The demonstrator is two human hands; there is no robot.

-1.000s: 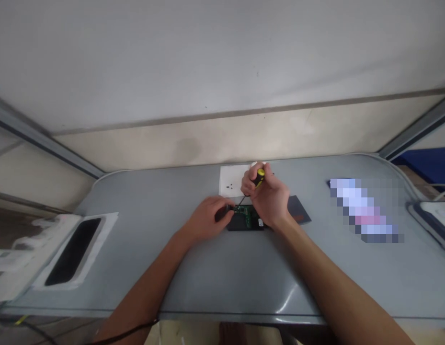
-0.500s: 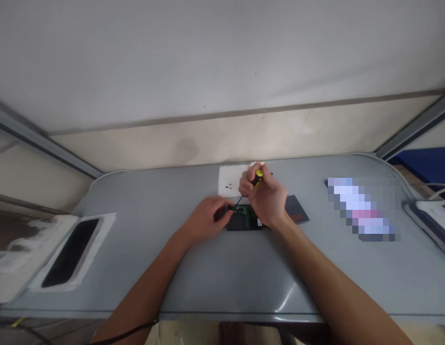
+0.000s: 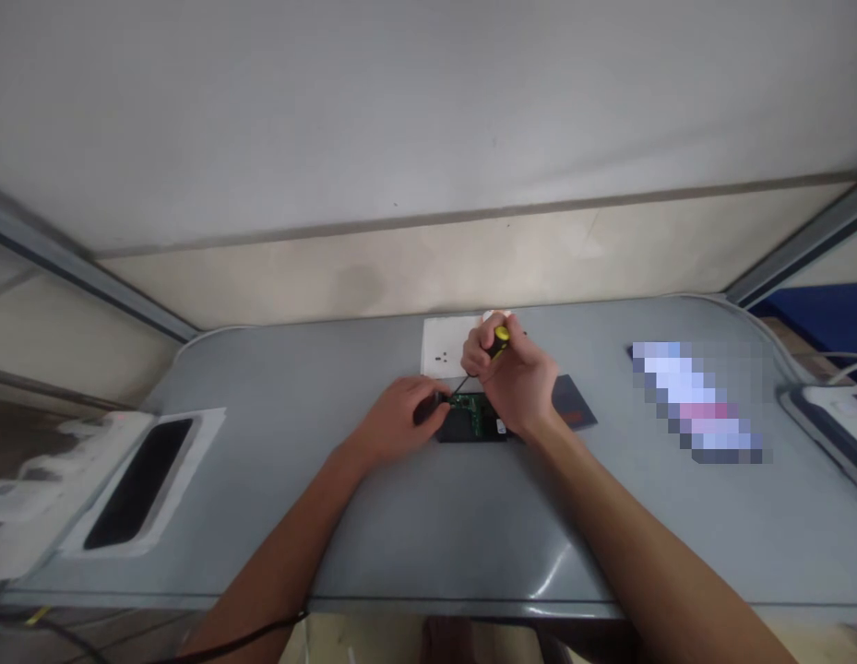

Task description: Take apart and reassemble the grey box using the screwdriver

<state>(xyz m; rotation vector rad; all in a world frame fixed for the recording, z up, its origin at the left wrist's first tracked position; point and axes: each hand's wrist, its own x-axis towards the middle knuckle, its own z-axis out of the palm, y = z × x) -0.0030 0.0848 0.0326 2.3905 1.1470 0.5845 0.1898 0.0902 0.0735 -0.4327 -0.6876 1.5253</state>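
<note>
My right hand (image 3: 515, 378) is wrapped round a black-and-yellow screwdriver (image 3: 498, 341). The thin shaft slants down and left to the upper left of a black electronic device with a green circuit board (image 3: 478, 415). That device lies flat on the grey table (image 3: 262, 498), its right part hidden behind my right wrist. At the device's left end, my left hand (image 3: 404, 415) grips it with thumb and fingers curled in. Between them is a dark area, too small to make out. Whether the screwdriver's tip sits in a screw is not visible.
Behind my hands lies a white sheet (image 3: 446, 346) with several small dark bits. A dark flat panel (image 3: 573, 403) pokes out by my right wrist. A black phone-like slab (image 3: 141, 484) rests on white paper at left. A blurred-out object (image 3: 697, 406) lies at right.
Both hands keep their hold at nearly the same place. The screwdriver handle is turned or tilted very slightly in my right hand.
</note>
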